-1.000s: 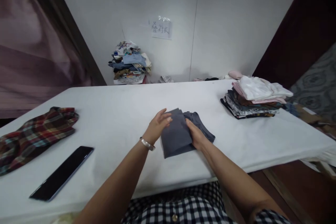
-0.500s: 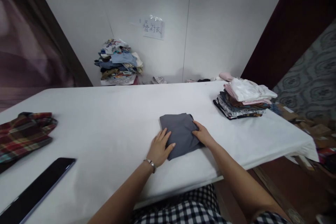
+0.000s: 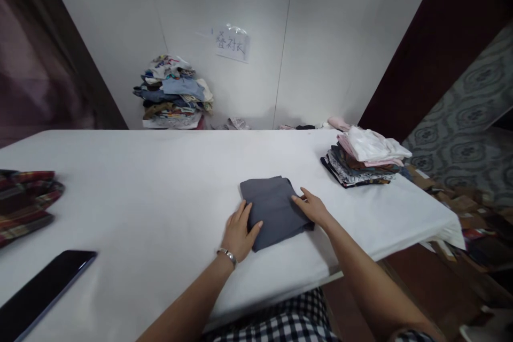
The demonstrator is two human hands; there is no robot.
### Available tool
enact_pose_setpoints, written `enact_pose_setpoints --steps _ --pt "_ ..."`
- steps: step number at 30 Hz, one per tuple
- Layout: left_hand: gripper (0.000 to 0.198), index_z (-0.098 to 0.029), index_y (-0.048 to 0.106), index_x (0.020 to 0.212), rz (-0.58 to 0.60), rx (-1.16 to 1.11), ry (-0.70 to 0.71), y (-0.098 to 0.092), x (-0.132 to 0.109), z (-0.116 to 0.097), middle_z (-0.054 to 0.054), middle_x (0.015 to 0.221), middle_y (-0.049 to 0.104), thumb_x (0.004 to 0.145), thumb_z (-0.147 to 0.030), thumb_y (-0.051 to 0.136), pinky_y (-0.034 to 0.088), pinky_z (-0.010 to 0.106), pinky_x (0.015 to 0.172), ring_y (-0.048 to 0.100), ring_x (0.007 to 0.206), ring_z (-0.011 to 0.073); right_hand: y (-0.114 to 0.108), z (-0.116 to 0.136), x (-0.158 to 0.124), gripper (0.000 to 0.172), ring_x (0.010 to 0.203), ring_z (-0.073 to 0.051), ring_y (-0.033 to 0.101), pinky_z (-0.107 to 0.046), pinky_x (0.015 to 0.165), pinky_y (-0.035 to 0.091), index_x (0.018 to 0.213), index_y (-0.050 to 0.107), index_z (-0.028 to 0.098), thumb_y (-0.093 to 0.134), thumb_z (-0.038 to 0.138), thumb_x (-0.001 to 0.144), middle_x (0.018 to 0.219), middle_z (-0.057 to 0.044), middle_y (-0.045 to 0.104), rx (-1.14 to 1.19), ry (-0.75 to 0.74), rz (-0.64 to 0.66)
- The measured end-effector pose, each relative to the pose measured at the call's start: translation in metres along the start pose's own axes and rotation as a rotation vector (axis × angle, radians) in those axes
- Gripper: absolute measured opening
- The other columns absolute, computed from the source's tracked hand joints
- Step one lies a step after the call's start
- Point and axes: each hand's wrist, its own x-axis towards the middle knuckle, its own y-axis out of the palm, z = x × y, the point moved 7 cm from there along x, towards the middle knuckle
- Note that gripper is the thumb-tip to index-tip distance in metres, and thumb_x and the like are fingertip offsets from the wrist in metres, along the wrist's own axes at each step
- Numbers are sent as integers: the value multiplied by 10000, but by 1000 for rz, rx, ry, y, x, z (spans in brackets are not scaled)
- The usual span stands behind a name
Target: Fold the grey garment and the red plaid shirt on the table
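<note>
A dark grey folded garment (image 3: pixel 274 207) lies flat on the white-covered table in front of me. My left hand (image 3: pixel 240 232) rests on its left edge, fingers spread, with a metal watch or bracelet at the wrist. At the right edge of the garment is my right hand (image 3: pixel 313 208); its thumb meets the cloth while the fingers are lifted and apart. Neither hand grips the fabric. Whatever lies under the folded layers is hidden.
A stack of folded clothes (image 3: pixel 363 157) sits at the table's right. On the left are a plaid garment (image 3: pixel 26 203) and a black flat device (image 3: pixel 44 291). Behind the table (image 3: pixel 160 181) rises a clothes pile (image 3: pixel 172 93), near a paper sign (image 3: pixel 232 44) on the wall.
My right hand's fingers have lifted off the garment's right edge and spread. My left hand stays on the cloth. The view has shifted slightly to the right.
</note>
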Motion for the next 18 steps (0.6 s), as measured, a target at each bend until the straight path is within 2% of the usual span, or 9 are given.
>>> enact_pose_setpoints --steps 3,5,7,9,12,14,16,18 --pt "561 -136 488 1317 11 -10 -13 1 1 1 155 1460 392 848 -445 481 320 477 1097 396 1325 283 -4 5 12 769 1137 -347 553 -458 960 408 1342 474 70 473 631 817 1213 -208 597 -99 4 6" --pt "543 -137 506 1298 9 -28 -12 1 1 2 152 1454 403 843 -433 488 327 478 1097 404 1320 284 -2 10 19 734 1182 -354 523 -460 993 387 1279 536 84 540 625 782 1241 -206 586 -59 21 37" --pt "524 -150 512 1289 -13 -63 -3 -1 1 4 142 1444 421 848 -431 476 340 473 1094 412 1316 276 5 15 22 667 1163 -332 546 -430 983 412 1192 597 119 640 592 723 1213 -174 615 91 57 104" --pt "524 -152 511 1284 -42 -105 1 -4 2 8 138 1434 434 855 -448 451 349 465 1095 420 1312 270 14 18 21 578 1025 -297 632 -404 893 485 1086 641 140 688 562 694 1088 -140 679 282 116 191" --pt "552 -140 517 1266 -57 -155 -12 -4 6 16 144 1425 443 848 -489 423 353 459 1101 430 1305 274 33 15 14 465 748 -221 687 -363 739 548 980 655 138 649 540 746 848 -92 718 666 321 356" --pt "565 -148 524 1255 -49 -176 -30 -3 9 22 139 1424 445 832 -510 425 349 461 1106 428 1307 280 44 12 8 378 681 -181 680 -325 727 550 936 660 126 630 470 784 774 -71 713 901 452 460" --pt "575 -163 524 1249 -44 -207 -59 -2 12 27 128 1428 442 813 -528 435 360 468 1101 418 1313 288 49 14 3 276 666 -153 676 -283 736 543 902 669 108 611 361 808 748 -62 713 997 482 536" --pt "588 -185 504 1266 -35 -257 -98 -2 13 31 114 1446 420 802 -542 442 411 474 1062 407 1320 294 50 20 -1 187 673 -143 677 -270 753 534 905 673 98 598 221 785 756 -57 720 1042 444 581"
